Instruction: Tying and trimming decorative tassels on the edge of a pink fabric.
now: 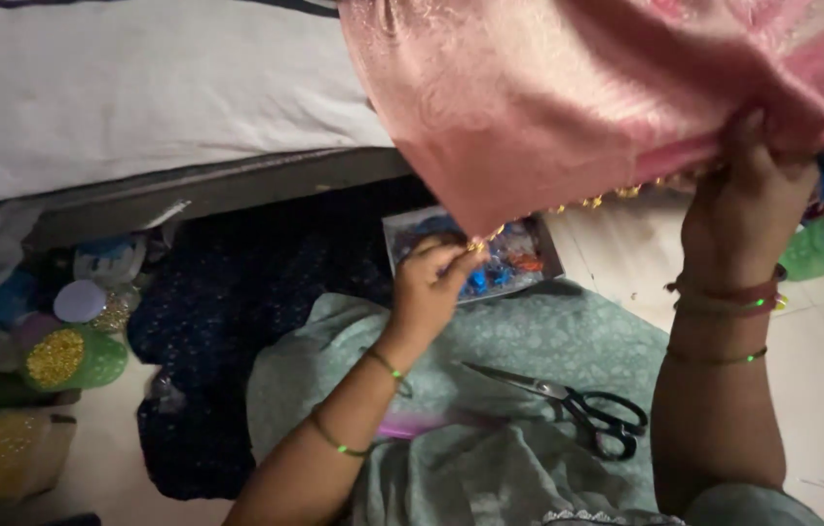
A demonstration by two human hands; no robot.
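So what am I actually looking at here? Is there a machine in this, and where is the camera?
There is no machine. These are a person's two bare hands, filmed by one camera worn on the head and looking down, so you see what the person sees.

The left hand pinches the lower corner of a pink cloth, right where a row of small gold beads runs along its edge. The right hand holds the same cloth up further along that edge. Both wrists wear thin bangles.

Below, a pale green fabric covers the person's lap, with black-handled scissors lying on it. Beyond the left hand sits a shallow tray of blue and red bits. At the far left is a green tub of gold glitter-like material.
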